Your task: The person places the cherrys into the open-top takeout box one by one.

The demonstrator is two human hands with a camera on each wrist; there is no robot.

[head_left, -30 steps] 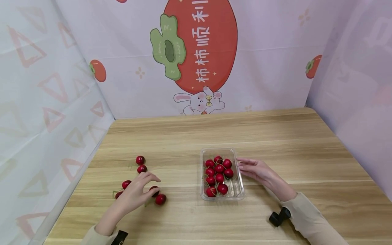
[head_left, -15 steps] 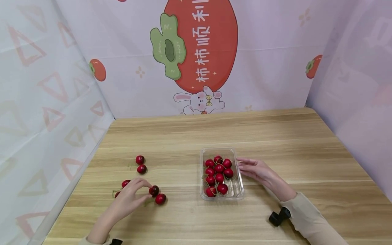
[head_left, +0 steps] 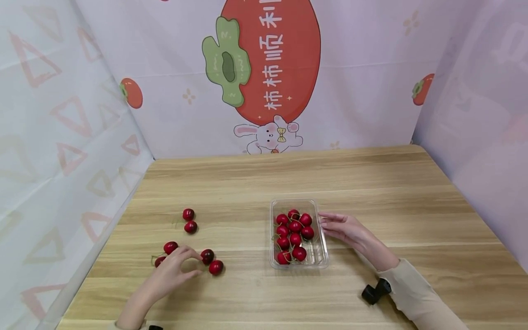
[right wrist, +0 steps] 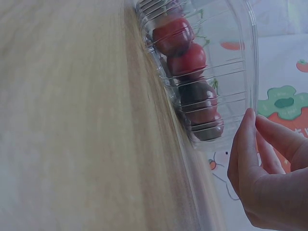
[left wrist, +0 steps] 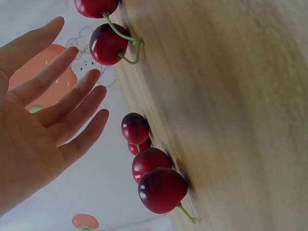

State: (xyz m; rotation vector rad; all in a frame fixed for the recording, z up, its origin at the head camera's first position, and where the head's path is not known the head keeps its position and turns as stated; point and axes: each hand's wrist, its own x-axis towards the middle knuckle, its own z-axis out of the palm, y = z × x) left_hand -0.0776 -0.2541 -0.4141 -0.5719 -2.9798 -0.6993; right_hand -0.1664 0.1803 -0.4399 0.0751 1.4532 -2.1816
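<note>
My left hand (head_left: 173, 271) hovers beside a pair of dark red cherries (head_left: 216, 267), its fingers loosely extended around nothing. In the left wrist view, the joined green stems of these cherries (left wrist: 109, 44) show just beyond the fingertips. Another pair of cherries (head_left: 170, 248) lies on the far side of that hand, partly covered by it. My right hand (head_left: 348, 233) pinches the right rim of a clear plastic container (head_left: 317, 263) between thumb and fingers, as the right wrist view shows at the rim (right wrist: 253, 86). Several stemmed cherries (head_left: 295, 226) lie inside the container.
Two more cherries (head_left: 189, 221) lie farther back on the left of the wooden table (head_left: 247, 183). A printed cloth (head_left: 354, 91) stands behind the table, with more cloth at both sides. A black device (head_left: 376, 292) sits at the right wrist.
My left hand reached to the pair of cherries, then drew back slightly, fingers apart from them. The right hand and container have stayed put.
</note>
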